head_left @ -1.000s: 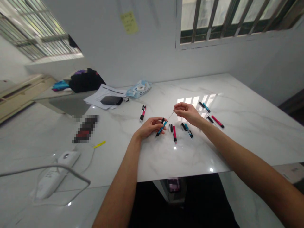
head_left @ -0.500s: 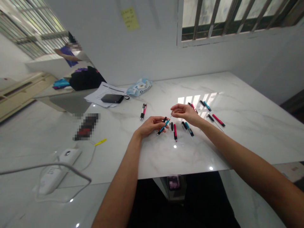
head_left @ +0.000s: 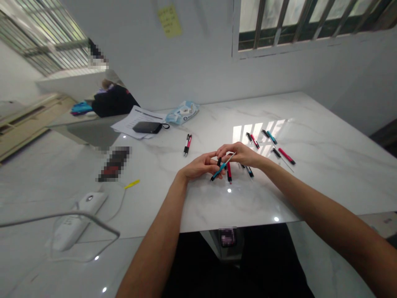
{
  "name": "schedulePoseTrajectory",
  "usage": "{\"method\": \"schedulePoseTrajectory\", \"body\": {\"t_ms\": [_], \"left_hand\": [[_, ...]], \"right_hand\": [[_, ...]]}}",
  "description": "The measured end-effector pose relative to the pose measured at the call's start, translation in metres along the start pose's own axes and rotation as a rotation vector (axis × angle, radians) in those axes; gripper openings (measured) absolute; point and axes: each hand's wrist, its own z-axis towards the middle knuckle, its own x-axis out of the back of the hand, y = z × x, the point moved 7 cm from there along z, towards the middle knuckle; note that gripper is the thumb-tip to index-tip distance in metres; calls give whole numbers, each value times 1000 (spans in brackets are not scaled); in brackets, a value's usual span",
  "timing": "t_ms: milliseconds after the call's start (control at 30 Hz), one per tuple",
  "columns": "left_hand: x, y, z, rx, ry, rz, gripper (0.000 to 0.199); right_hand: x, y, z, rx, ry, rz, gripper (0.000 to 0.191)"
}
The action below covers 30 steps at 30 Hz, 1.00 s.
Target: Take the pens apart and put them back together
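My left hand (head_left: 201, 166) holds a blue pen barrel (head_left: 218, 171) with a dark tip pointing down to the left, and a short black pen part (head_left: 218, 162) between its fingers. Close against it, my right hand (head_left: 237, 152) pinches a thin pale refill (head_left: 230, 157) at the upper end of the blue barrel. Just below my right hand lie a red pen barrel (head_left: 229, 173) and a blue and black one (head_left: 249, 171), both partly covered. Farther right are a red barrel (head_left: 287, 156), a black part (head_left: 276, 152) and a blue barrel (head_left: 272, 137).
A red and black pen (head_left: 187, 145) lies left of my hands. Behind are papers (head_left: 124, 123), a black pouch (head_left: 147, 127) and a blue packet (head_left: 182, 113). At the left are a white power strip (head_left: 79, 223), its cable and a yellow item (head_left: 132, 184). A person is partly visible far left.
My right hand has moved down and closer to my left hand, with the refill slanting at the blue barrel. My left hand has shifted slightly right. The distant person has bent lower.
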Motion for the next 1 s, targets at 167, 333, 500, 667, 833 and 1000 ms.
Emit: {"method": "schedulePoseTrajectory", "body": {"t_ms": [167,333,500,667,833,1000], "left_hand": [[5,-3,1,-24,23,-23,79],[3,-3,1,-21,26,-19,76],[13,6,-3,-69,136,-6,70],[47,18,-10,-204,493,59,56],[46,15,-7,-162,480,182,60],[38,11,-5,-109,438,280,49]], "right_hand": [[-4,-10,-3,33,-94,-34,21],[-5,-11,-2,24,-100,-115,18],[16,-1,0,-46,177,84,30],[59,6,-10,-74,545,-23,40],[73,-1,-13,33,606,-219,38],[76,4,-12,64,608,-175,38]]}}
